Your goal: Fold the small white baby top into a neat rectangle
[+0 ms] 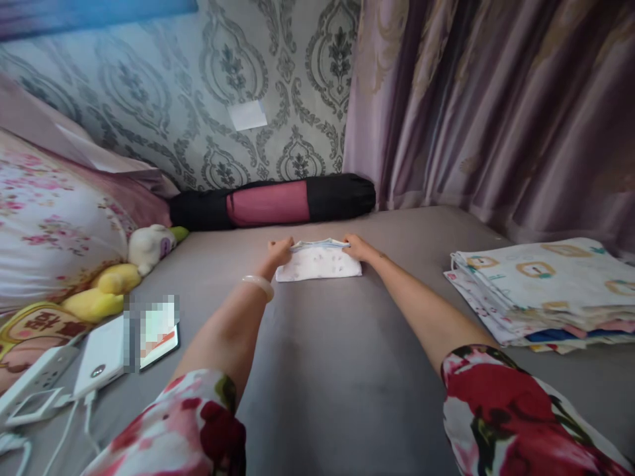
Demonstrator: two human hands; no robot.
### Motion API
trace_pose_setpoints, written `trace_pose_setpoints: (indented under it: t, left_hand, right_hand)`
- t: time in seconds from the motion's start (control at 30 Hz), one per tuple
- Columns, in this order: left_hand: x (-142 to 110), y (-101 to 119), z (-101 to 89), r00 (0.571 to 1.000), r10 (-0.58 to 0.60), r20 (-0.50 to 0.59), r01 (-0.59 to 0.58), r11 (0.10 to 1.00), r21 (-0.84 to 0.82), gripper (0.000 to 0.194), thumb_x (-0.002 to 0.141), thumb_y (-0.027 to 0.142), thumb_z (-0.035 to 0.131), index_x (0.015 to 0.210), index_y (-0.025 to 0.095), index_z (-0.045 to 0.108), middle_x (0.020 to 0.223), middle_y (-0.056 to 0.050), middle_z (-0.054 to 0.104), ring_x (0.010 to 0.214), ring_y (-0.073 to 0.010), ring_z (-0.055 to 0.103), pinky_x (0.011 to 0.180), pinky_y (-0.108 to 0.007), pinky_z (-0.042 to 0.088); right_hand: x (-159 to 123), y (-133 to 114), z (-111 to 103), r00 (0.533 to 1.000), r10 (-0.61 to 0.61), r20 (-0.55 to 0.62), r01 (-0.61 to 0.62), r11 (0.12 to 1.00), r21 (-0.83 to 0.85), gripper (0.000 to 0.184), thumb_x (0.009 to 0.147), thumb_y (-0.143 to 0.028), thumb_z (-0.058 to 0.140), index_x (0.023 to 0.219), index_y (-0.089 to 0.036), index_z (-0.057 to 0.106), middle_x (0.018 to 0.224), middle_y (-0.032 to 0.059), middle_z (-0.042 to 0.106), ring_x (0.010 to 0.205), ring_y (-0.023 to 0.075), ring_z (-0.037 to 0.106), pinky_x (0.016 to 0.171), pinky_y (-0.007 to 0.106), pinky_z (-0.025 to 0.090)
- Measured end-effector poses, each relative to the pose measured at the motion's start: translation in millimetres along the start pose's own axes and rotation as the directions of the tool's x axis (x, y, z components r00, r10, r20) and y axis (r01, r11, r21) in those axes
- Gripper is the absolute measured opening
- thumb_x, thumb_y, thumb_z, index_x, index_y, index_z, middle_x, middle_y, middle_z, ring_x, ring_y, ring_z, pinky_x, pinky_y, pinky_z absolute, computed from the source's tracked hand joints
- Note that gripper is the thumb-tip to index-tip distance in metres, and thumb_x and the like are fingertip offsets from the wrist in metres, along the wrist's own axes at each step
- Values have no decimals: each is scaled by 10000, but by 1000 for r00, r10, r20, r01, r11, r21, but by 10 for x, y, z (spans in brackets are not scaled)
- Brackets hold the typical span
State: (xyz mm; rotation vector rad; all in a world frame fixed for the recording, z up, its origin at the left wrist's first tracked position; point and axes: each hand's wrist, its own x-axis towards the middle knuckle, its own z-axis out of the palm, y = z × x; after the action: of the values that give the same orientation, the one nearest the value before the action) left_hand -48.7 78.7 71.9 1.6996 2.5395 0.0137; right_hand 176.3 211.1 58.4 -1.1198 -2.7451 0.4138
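A small white cloth (320,264) with faint printed marks lies folded on the grey bed sheet (337,370), its far edge lifted a little and showing a light blue line. At that edge's left corner, my left hand (282,253) is closed on the fabric. My right hand (358,249) pinches the opposite corner, so the edge runs between the two hands. The fingertips are partly hidden by the cloth. A pale bangle (258,285) circles my left wrist.
Folded cloths (546,277) are stacked at the right. On the left are plush toys (149,248), a floral pillow (49,218), a white power bank (102,354), a phone (161,344) and a power strip (37,377) with cables. A black and pink roll (268,201) lies against the wall.
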Motion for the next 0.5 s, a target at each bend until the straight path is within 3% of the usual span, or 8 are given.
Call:
trace_pose_setpoints:
  t: [0.13, 0.27, 0.37, 0.5]
  left_hand:
    - [-137, -67, -240, 997, 14, -81, -18, 998, -55, 385, 808, 141, 469, 1167, 224, 580, 1153, -58, 678, 1124, -229, 572, 985, -396, 352]
    - [-271, -150, -441, 989, 86, -122, -109, 974, -198, 305, 785, 219, 515, 1047, 199, 668, 991, -44, 712, 974, -227, 606, 840, -314, 428]
    - [-400, -163, -517, 980, 90, -178, -139, 947, -290, 286, 795, 250, 509, 998, 178, 698, 900, -37, 711, 889, -210, 613, 769, -283, 445]
    - [-603, -103, -524, 958, 58, -282, -140, 949, -281, 312, 814, 236, 500, 1059, 201, 689, 973, -39, 714, 935, -202, 619, 817, -275, 446]
  right_hand:
    - [-61, -19, -187, 995, -16, -98, 27, 993, 116, 179, 819, -142, 550, 987, -169, 606, 994, 48, 668, 890, 172, 586, 709, 223, 415]
    - [-149, -45, -417, 989, -69, -129, 91, 980, 175, 149, 775, -160, 582, 922, -159, 604, 960, 38, 654, 874, 164, 570, 707, 218, 407]
    - [-251, -64, -540, 979, -84, -186, 120, 974, 190, 151, 765, -171, 588, 915, -154, 599, 940, 40, 650, 852, 167, 564, 702, 223, 398]
    - [-424, -85, -559, 953, -133, -271, 178, 973, 147, 164, 788, -155, 536, 943, -174, 587, 907, 27, 648, 829, 171, 558, 709, 232, 382]
